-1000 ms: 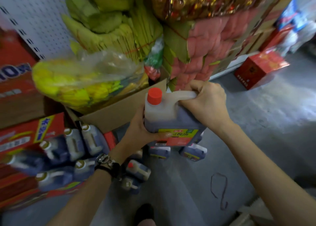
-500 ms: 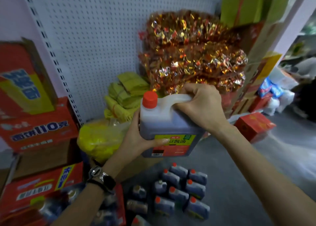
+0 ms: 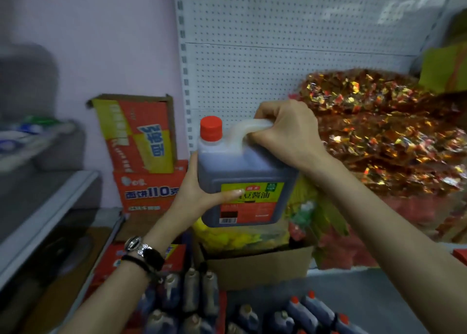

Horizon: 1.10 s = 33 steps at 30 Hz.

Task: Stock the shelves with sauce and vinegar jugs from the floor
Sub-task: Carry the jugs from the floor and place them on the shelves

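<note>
One dark sauce jug (image 3: 247, 171) hangs mid-frame before the white pegboard (image 3: 290, 42), the right hand (image 3: 285, 134) with its grip clenched round the handle, the left hand (image 3: 194, 192) grasping its side. More jugs (image 3: 310, 311) stand on the grey floor (image 3: 379, 290) at the bottom; red cartons (image 3: 149, 187) stack against the pink wall (image 3: 101, 30), left.

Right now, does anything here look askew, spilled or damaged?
The open red-and-yellow carton on the red noodle box leans left. The soy sauce jug, held by the left hand and right hand, is upright, capped, unspilled.
</note>
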Motion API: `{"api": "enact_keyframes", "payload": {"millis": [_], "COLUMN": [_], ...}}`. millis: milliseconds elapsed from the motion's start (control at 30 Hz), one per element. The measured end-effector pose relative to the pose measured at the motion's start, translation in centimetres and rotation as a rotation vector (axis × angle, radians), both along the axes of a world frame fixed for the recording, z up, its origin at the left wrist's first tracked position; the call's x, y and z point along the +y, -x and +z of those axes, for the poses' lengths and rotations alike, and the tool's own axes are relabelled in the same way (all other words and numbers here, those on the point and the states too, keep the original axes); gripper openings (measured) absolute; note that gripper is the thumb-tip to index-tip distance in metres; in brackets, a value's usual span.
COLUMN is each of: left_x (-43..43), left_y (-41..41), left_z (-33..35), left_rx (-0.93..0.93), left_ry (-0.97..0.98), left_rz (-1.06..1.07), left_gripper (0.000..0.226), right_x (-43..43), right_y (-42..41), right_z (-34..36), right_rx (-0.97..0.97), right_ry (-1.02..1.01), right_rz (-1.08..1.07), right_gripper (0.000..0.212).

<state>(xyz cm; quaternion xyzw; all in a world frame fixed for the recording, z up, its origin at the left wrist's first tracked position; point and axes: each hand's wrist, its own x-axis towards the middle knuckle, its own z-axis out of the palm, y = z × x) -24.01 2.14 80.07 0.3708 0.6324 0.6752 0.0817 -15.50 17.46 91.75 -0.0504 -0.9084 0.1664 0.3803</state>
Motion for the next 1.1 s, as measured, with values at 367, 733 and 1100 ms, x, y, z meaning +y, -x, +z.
{"api": "enact_keyframes", "payload": {"millis": [367, 733, 1100], "left_x": [-9.5, -16.5, -25.4], "left_y": [-6.5, -19.7, -28.7], "left_z": [1.1, 2.1, 3.6], "left_rx": [0.027, 0.021, -0.014], "left_ry": [-0.006, 0.041, 0.123], "left_rz": [0.552, 1.108, 1.368], "left_gripper": [0.09, 0.085, 0.085], "right_x": [-7.3, -16.9, -28.8], "right_y": [2.2, -1.2, -6.1], "right_z": [1.7, 2.2, 3.3], "right_rx": [0.021, -0.034, -0.061], "right_ry": [-0.008, 0.004, 0.002], "right_rz": [0.496, 1.043, 1.385], "right_gripper": [0.014, 0.017, 0.021]}}
